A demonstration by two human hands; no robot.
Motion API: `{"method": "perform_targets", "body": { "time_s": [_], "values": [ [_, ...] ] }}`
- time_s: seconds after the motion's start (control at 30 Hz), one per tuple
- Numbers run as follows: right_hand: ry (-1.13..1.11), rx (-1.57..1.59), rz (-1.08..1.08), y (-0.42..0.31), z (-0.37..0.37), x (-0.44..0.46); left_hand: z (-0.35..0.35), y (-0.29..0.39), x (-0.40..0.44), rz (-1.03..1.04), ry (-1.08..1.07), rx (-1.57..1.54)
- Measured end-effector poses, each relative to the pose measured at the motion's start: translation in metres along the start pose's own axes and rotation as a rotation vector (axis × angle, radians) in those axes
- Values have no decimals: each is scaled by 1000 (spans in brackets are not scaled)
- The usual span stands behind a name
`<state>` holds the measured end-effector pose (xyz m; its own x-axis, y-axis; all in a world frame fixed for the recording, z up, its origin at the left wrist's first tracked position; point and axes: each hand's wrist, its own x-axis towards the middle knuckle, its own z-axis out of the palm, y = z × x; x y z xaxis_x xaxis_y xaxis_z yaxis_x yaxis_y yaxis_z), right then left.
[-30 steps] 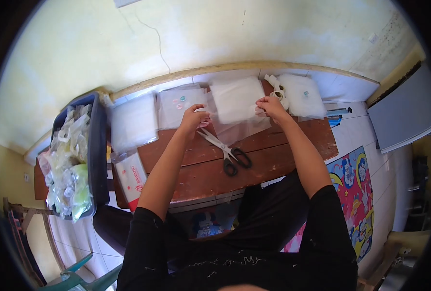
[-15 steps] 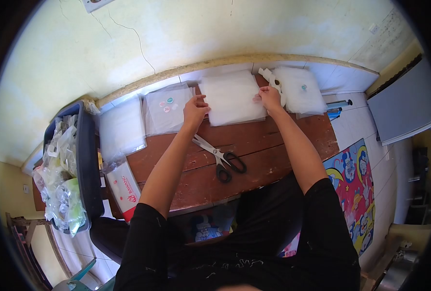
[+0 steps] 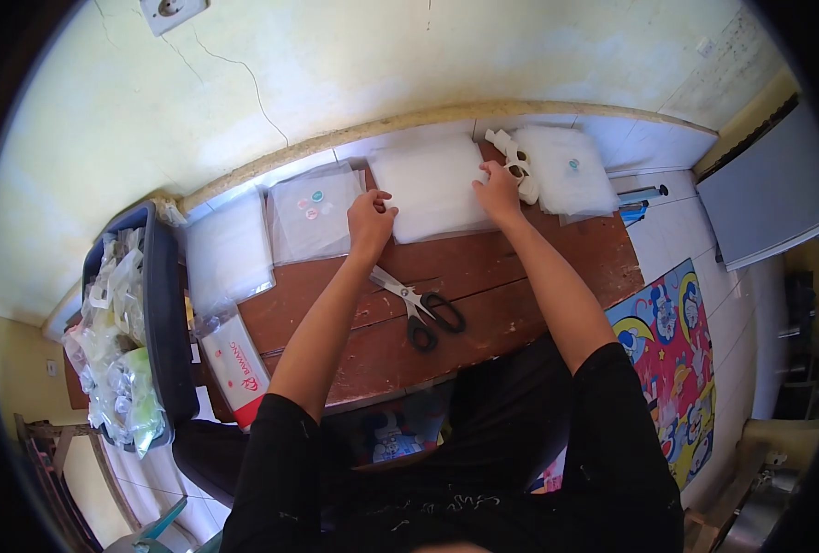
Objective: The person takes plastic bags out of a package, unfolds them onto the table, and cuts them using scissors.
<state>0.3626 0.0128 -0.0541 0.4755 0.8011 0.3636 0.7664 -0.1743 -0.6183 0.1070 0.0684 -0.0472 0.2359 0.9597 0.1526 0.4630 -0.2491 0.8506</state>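
- Grip, left hand (image 3: 373, 221): fingers loosely curled at about 8 o'clock of the central stack (image 3: 432, 184), by its edge; whether they pinch film cannot be told.
- Grip, right hand (image 3: 497, 192): thumb and index close together at the stack's 3 o'clock edge; hold likewise not determinable.
- Central stack: thin translucent plastic sheets, roughly square, soft cloudy sheen; lies flat on the worktop (image 3: 492, 281) between both hands.
- Worktop: red-brown wooden planks, scuffed, pale chips visible.
- From the stack, 6 o'clock: scissors (image 3: 412, 298), metal blades, black looped handles.
- 9 o'clock: clear film pile (image 3: 290, 230), small round pink, teal and whitish discs (image 3: 313, 205) on top.
- 3 o'clock, beyond the right hand: white ring-shaped rolls (image 3: 526, 187), then another cloudy sheet stack (image 3: 557, 184).
- 8 o'clock: dark rigid bin (image 3: 165, 313), crumpled plastic inside.
- Against one second earlier: film then spread past the stack's 6 o'clock edge now lines up with it; left hand is nearer the stack; scissors unmoved on the planks.
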Motion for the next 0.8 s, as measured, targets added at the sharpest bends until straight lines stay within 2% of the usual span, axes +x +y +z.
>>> {"method": "perform_targets", "body": {
  "time_s": [0.07,0.2,0.4,0.47,0.53,0.57,0.6,0.67,0.73,0.8],
  "values": [
    [-69,-64,-3,-1,0,-2,2,0,-1,22,4,20],
    [-70,-127,-34,-5,-4,-4,7,-1,0,64,-9,36],
    [-143,-249,78,-21,-15,-6,-1,11,-6,128,19,113],
    [24,-382,-191,-31,-17,-10,-19,18,-14,111,55,148],
    [-3,-324,-297,-49,-16,-18,-44,16,-27,222,-25,65],
    [-17,-279,-379,-60,-12,-24,-59,15,-39,185,-60,43],
    [-29,-259,-398,-76,-10,-33,-77,13,-52,169,-39,56],
    [-127,-71,-489,-104,-7,-57,-115,12,-84,137,-157,80],
    [-150,10,-553,-132,4,-84,-152,10,-117,124,-118,71],
    [-244,165,-587,-163,14,-116,-187,2,-145,6,-121,82]
  ]
}}
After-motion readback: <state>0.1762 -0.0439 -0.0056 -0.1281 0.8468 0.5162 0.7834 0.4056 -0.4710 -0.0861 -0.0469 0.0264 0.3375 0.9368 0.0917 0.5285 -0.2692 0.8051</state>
